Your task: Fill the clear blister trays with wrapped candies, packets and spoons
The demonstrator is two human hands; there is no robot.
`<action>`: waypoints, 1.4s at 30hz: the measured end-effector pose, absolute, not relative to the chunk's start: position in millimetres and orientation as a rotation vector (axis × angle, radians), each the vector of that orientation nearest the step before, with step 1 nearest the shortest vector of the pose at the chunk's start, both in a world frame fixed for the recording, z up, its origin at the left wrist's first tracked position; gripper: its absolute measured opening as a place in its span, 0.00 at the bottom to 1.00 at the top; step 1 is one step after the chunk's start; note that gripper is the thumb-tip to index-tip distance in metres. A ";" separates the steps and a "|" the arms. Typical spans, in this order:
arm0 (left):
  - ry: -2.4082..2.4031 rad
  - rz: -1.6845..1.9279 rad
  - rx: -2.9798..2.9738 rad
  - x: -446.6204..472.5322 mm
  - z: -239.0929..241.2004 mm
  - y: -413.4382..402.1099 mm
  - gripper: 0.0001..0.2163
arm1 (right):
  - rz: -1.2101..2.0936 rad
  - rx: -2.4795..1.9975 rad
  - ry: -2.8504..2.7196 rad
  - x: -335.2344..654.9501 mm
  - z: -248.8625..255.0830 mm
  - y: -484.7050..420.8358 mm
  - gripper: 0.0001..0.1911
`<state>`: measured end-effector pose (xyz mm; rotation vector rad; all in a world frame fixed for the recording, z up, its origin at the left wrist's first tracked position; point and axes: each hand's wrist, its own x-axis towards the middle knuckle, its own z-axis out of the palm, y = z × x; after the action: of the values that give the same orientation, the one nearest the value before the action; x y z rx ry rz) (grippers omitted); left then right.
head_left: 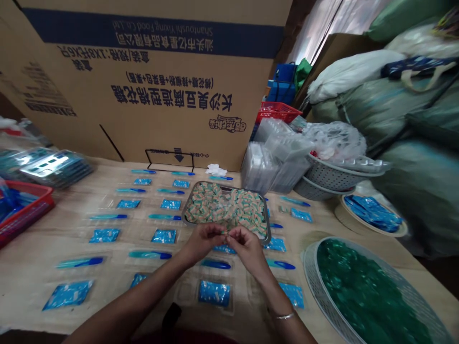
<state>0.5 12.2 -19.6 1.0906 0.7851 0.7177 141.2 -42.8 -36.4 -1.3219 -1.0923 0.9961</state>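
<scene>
My left hand (202,241) and my right hand (249,249) meet above the front edge of a metal tray (190,216), which is heaped with small wrapped sweets (225,208). Between their fingertips the hands pinch one small wrapped piece (224,232), partly hidden by the fingers. Around the tray, clear plastic blister trays (161,248) lie in rows on the table. They hold blue sachets (163,236) and blue-handled plastic spoons (149,255). One spoon (215,263) lies just below my hands.
A large printed cardboard carton (143,86) stands behind the table. A red basket (25,210) sits at left, stacked clear trays (276,162) and white colanders (340,174) at back right. A round basket of green wrapped pieces (362,291) sits front right, with large sacks (412,110) beyond.
</scene>
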 end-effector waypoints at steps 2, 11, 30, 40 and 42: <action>0.780 0.699 1.094 -1.1 -22.3 5.9 0.13 | 1.050 -1.316 -1.003 138.0 -42.1 -48.9 0.14; 0.803 0.712 0.912 14.3 -13.4 10.8 0.15 | 0.838 -1.366 -1.146 146.9 -33.3 -50.4 0.12; 0.715 0.839 1.182 42.9 -13.7 26.2 0.12 | 0.810 -1.351 -1.319 178.5 -13.8 -35.6 0.12; 0.469 0.287 2.465 21.5 -32.0 -46.2 0.12 | 0.757 -1.650 -0.935 234.6 -51.0 -107.1 0.21; 0.454 0.232 2.548 18.7 -31.0 -49.1 0.12 | 0.781 -1.647 -0.985 228.1 -46.4 -110.9 0.19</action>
<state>18.7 -49.1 -31.0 2.5479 0.4537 0.2323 228.1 -110.9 -46.4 -1.6471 -0.9850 0.7815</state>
